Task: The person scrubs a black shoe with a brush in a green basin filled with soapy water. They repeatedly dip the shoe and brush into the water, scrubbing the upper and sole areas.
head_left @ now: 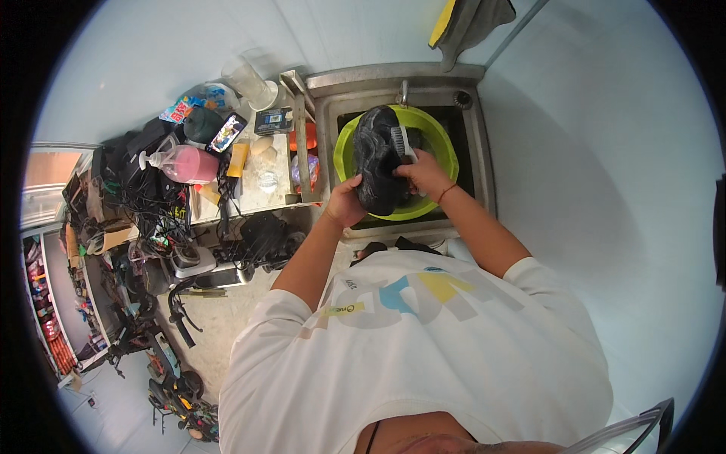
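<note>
L hand (346, 203) gripped black shoe (376, 155) btwn both hands, above green basin (416, 117), R hand (429, 175) gripped brush (401, 141) at its side; firm L hold w/ short strokes judged advisable.

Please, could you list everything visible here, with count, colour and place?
Shoe: one, black, over basin
Brush: one, white, beside shoe
Basin: one, lime-green, in sink
Sink: one, metallic grey, upper middle
Faucet: one, silvery, behind basin
Table: one, pale, left of sink
Pump bottle: one, pink, on table
Phone: one, dark-rimmed, near pump bottle
Cables: uncountable, black, left
Handlebar: at least one, black, lower left
Hanging item: one, grey-and-yellow, top wall
Other clutter: uncountable, mixed colours, left
Shirt: one, white, on person
Left hand: one, bare, on shoe
Right hand: one, bare, holding brush
</note>
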A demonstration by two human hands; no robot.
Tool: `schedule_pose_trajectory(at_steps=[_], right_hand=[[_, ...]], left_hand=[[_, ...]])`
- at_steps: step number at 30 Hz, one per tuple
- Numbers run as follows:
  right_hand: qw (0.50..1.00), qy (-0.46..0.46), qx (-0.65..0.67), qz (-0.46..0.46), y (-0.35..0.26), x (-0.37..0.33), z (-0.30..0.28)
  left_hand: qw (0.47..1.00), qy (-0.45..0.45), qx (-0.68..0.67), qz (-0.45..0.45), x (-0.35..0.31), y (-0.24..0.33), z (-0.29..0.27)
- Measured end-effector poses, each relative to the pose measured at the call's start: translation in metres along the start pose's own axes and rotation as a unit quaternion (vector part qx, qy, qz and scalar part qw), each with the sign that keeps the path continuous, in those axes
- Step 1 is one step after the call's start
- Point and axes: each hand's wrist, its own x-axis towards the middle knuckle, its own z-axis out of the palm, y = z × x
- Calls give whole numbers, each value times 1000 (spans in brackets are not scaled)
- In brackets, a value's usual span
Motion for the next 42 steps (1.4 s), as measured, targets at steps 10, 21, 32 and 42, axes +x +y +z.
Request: schedule_pose_trajectory(at_steps=[10,21,32,42], right_hand=[[932,175,-163,-273,27,2,11],[919,195,-193,-283,17,-13,17],[920,191,-236,-249,32,-5,11],[929,182,-253,-199,11,-21,-2]], left_hand=[[717,307,510,362,18,7,20],[306,231,916,122,21,13,98],[279,184,927,171,39,5,85],[583,370,666,283,69,61,42]])
